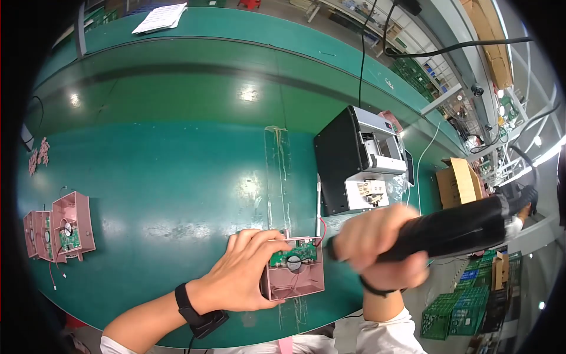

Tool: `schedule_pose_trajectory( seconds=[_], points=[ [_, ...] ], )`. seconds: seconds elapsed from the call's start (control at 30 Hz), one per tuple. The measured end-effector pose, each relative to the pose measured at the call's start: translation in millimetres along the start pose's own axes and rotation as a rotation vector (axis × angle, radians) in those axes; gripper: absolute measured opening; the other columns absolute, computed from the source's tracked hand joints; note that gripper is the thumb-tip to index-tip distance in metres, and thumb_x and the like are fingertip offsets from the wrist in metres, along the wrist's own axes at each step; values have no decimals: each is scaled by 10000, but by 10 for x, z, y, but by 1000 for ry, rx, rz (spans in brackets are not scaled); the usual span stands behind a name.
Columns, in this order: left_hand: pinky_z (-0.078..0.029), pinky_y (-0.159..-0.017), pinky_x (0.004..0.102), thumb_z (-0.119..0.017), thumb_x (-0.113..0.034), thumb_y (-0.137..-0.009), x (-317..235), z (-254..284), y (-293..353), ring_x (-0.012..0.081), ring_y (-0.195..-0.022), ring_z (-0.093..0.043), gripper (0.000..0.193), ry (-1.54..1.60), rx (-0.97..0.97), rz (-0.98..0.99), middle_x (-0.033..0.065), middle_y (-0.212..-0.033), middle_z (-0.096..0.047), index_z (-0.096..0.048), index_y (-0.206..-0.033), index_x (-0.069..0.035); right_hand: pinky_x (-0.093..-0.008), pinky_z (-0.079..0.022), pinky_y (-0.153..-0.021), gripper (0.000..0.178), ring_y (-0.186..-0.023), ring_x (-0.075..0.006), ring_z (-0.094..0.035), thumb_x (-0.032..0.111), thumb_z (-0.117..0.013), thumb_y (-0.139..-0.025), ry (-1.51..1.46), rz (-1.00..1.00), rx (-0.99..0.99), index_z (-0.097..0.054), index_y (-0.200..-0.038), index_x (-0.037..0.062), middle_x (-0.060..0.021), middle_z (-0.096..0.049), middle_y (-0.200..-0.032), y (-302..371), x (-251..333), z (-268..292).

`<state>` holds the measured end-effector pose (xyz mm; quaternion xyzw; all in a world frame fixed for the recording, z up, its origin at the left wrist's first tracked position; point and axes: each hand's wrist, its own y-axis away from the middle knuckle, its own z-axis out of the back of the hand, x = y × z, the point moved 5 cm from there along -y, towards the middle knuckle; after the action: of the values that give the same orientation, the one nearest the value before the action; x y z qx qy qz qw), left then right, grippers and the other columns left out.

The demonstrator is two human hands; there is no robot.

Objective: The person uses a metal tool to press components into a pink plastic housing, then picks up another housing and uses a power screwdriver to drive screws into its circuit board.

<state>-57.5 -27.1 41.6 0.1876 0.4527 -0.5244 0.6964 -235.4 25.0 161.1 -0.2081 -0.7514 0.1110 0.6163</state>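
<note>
My left hand (244,274) is closed round the left side of an open pink plastic housing (318,280), its fingers at the upper edge and its thumb below. Inside the housing lie a green circuit board (303,251), a round grey part (294,264) and thin wires. To the right of it, my right hand (377,242), smeared by motion, grips a thick black corded electric screwdriver (454,227). The tool is held nearly level, its dark front end close to the housing but apart from it.
A black and silver screw feeder (348,159) stands beyond my right hand. At the far left are several pink housings (73,224) with boards, and small pink pieces (40,154) behind them. Papers (160,17) lie on the back ledge. Green crates (454,312) stand at lower right.
</note>
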Motion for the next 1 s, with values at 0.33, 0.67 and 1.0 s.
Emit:
schedule_pose_trajectory(
  seconds=[0.33,0.67,1.0],
  points=[
    [-361,-1113,491,-984,-294,-623,11,-2,3,399,-1332,-443,1017,40,-42,39,177,-1414,-468,-463,-1470,-84,-368,-463,-544,369,-487,-172,-455,402,-531,-1046,197,253,-360,-465,-853,95,-42,-487,-623,-275,440,1398],
    [-373,-1088,487,-989,-283,-623,-20,24,-14,401,-1311,-469,1021,13,-71,23,184,-1424,-472,-443,-1460,-71,-341,-422,-499,452,-472,-162,-448,516,-510,-1036,208,68,-186,-471,-840,110,-17,-472,-594,-220,369,1139],
    [-364,-1103,488,-984,-268,-630,26,-9,-4,416,-1322,-470,1039,43,-82,-11,193,-1435,-475,-383,-1451,-58,-364,-468,-533,481,-530,-186,-558,502,-730,-932,-34,-63,96,-525,-884,70,-40,-565,-647,-136,-95,-174]
  ],
)
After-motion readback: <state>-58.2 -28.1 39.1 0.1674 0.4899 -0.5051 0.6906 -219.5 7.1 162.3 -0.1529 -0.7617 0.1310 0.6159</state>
